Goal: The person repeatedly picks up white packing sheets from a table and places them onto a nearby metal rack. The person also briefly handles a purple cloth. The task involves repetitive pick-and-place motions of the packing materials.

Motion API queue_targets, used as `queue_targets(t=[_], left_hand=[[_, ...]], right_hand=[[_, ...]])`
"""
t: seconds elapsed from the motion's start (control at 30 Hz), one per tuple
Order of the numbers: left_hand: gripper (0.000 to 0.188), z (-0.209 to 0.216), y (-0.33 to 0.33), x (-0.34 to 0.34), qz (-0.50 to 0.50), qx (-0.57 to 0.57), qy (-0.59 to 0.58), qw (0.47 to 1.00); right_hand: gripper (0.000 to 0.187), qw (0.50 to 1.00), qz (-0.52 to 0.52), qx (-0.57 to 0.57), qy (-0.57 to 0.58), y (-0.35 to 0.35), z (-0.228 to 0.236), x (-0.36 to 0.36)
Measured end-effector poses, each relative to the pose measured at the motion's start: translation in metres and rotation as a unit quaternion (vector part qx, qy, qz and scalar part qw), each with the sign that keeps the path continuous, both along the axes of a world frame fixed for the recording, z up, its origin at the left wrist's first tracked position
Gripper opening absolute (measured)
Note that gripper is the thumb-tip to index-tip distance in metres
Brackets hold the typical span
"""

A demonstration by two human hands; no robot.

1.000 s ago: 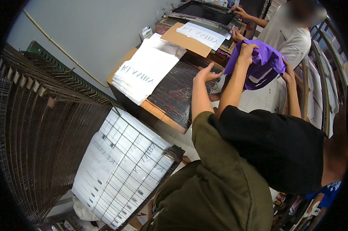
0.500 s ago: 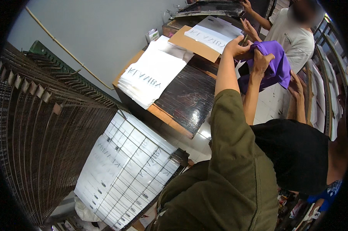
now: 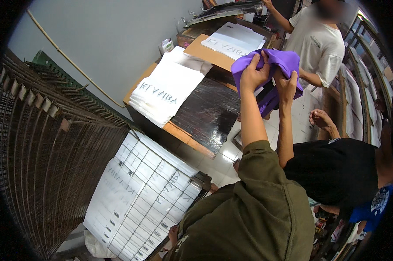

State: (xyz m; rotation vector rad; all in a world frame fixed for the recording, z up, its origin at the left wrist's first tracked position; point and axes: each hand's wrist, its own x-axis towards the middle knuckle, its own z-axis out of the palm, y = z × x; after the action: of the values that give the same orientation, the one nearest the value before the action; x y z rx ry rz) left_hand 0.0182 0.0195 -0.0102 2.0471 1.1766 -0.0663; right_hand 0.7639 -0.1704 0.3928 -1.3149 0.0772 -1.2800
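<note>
A bunched purple cloth (image 3: 243, 71) is held up above the floor, right of the dark-topped table (image 3: 209, 113). My left hand (image 3: 254, 77), reaching out of an olive sleeve, pinches its near left part, thumb and fingers on the fabric. What looks like my right hand (image 3: 287, 87) is closed on the cloth's right part; its upper arm is hidden behind my left sleeve. Folds cover some fingertips. A dark hollow shows in the cloth between the two hands. Just right of it, another person's hand (image 3: 321, 118) with curled fingers is apart from the cloth.
White printed sheets (image 3: 166, 91) lie stacked on the table, with more on brown cardboard (image 3: 201, 45) behind. A wire drying rack (image 3: 53, 143) fills the left; sheets (image 3: 135, 195) lie under its grid. People in black (image 3: 335, 169) and white (image 3: 314, 48) stand close by. Shelves (image 3: 370, 74) line the right.
The cloth and the hands on it have shifted left and nearer, and the cloth is spread wider. The other person's hand at the right has let go of it. The view has shifted slightly.
</note>
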Motion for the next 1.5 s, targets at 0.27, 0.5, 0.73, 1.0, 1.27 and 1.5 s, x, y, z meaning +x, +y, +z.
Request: queue_targets(t=[0.27, 0.5, 0.73, 1.0, 1.27, 1.5], left_hand=[[0.014, 0.005, 0.007, 0.026, -0.014, 0.066, -0.083, 0.994], [0.009, -0.009, 0.018, 0.087, 0.001, -0.030, -0.223, 0.974], [0.013, 0.084, -0.014, 0.187, -0.096, 0.010, -0.325, 0.941], [0.009, 0.105, -0.033, 0.220, -0.115, -0.066, -0.262, 0.956], [0.013, 0.078, -0.033, 0.217, -0.151, -0.051, -0.269, 0.950], [0.032, 0.104, -0.036, 0.242, -0.202, -0.219, -0.162, 0.941]], right_hand=[[0.024, 0.995, 0.098, -0.016, -0.024, -0.045, 0.016, -0.061], [0.017, 0.980, 0.174, 0.075, 0.060, -0.075, -0.006, -0.097], [0.012, 0.981, 0.121, 0.104, 0.108, -0.124, -0.033, -0.123], [0.014, 0.973, 0.091, -0.050, 0.204, -0.159, -0.026, -0.144], [0.013, 0.972, 0.034, -0.163, 0.163, -0.176, -0.026, -0.143], [0.018, 0.967, 0.004, -0.192, 0.169, -0.180, -0.043, -0.136]])
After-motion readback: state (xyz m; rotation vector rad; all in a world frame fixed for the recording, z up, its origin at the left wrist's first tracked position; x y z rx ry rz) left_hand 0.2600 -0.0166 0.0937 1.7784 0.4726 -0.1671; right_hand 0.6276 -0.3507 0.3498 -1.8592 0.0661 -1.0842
